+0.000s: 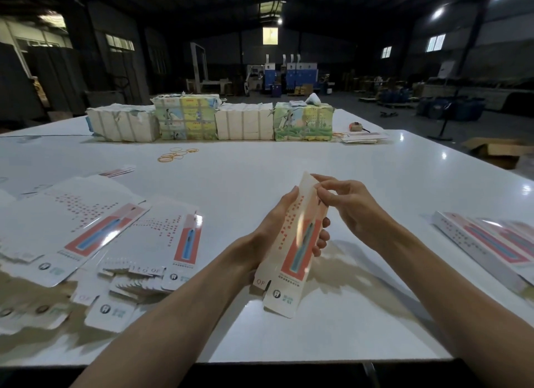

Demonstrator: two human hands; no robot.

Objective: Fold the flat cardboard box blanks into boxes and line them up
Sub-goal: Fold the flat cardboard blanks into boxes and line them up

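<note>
The left hand (277,223) grips a half-formed box (300,243) just above the middle of the table (260,168). The right hand (346,202) pinches its top flap. Closing the end seems to be the step now; next, the flap needs tucking inside.

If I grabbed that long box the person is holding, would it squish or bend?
Probably light: the left hand holds the box up by its middle. It likely squashes easily, being thin card with its ends not yet closed. The glossy surface shows glare, so it may feel a bit slippery.
</note>
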